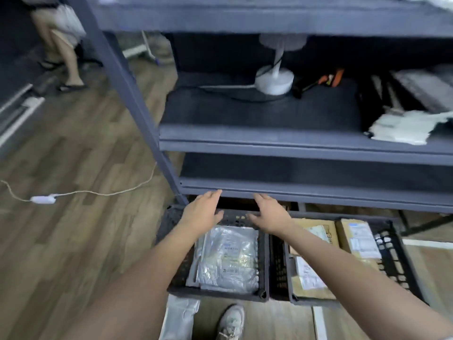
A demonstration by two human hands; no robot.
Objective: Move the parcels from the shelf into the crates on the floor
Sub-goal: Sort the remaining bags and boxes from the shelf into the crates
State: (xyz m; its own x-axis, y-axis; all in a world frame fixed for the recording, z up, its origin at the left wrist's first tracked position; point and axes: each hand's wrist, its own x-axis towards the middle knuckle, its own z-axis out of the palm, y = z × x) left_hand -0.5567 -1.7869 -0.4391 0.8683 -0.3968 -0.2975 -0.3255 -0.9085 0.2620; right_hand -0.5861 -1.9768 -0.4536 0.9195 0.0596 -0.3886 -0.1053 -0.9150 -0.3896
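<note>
A: Both arms are stretched forward, and the left hand (203, 212) is seen over the far rim of the left crate (215, 294), just under the front edge of the lowest shelf (318, 192).

B: Its grip is apart: fingers straight, nothing held. The same is noted for the right hand (270, 217), with the grip apart, the fingers out and nothing carried. The two hands are placed near each other, not touching.

A: And the parcels? A silver parcel (230, 258) is laid flat in the left crate, and most of the crate's bottom is covered by it.

B: The right crate (392, 258) is set right against the left one on the wooden floor (73, 148). Cardboard parcels (358, 239) with white labels are packed into it. Three can be counted, and part of one is hidden by the right forearm.

A: On the middle shelf (269, 114) a white fan (274, 79) is stood upright, with its dark cord trailed off to the left. An orange-handled tool (328, 78) is laid just to the right of it.

B: Further right, at that shelf's front edge, a crumpled white bag (404, 126) is seen. What it holds cannot be told. The inside of the lowest shelf is lost in shadow.

A: On the floor, a clear plastic bag (181, 315) is spotted just in front of the left crate, with a pale shoe (231, 320) beside it.

B: Off to the left, a thin cord with a white switch (43, 199) is strung across the boards. At the top left another person's legs (61, 45) are caught, blurred.
</note>
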